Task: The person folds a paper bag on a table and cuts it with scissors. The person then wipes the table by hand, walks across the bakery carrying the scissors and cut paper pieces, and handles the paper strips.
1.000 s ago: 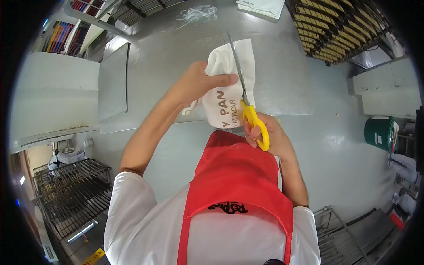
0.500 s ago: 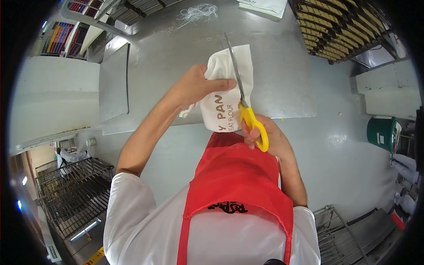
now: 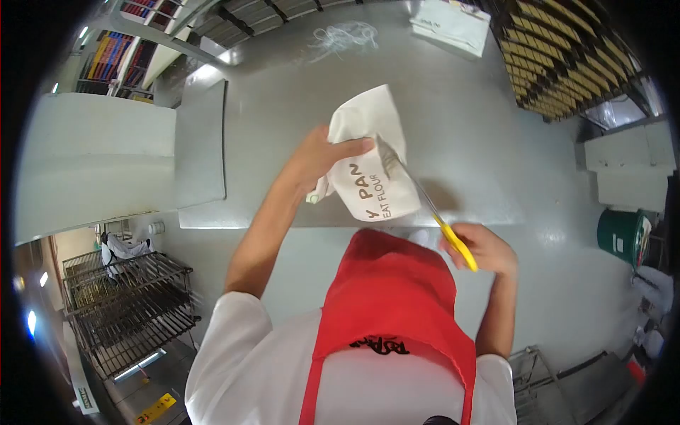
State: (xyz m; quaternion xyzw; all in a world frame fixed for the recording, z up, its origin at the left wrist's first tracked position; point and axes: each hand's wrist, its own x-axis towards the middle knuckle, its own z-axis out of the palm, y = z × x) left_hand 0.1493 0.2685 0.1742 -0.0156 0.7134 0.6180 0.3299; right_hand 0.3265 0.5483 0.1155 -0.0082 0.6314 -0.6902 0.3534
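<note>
A white cloth-like flour bag, printed with brown letters, is gripped in my left hand, the thumb lying across its front. My right hand is closed around the yellow handles of a pair of scissors. The blades slant up and to the left, and their tips lie over or against the bag near my left thumb; I cannot tell whether they touch it. Most of my left fingers are hidden behind the bag.
A metal table stretches beneath the bag. Toward its far side lie a tangle of white thread and a stack of folded white bags. Slatted racks stand at upper right, a green bin at the right.
My right hand has drawn the scissors down and to the right, with the blades now tilted leftward. The bag's lower part has swung right. The whole view has shifted slightly.
</note>
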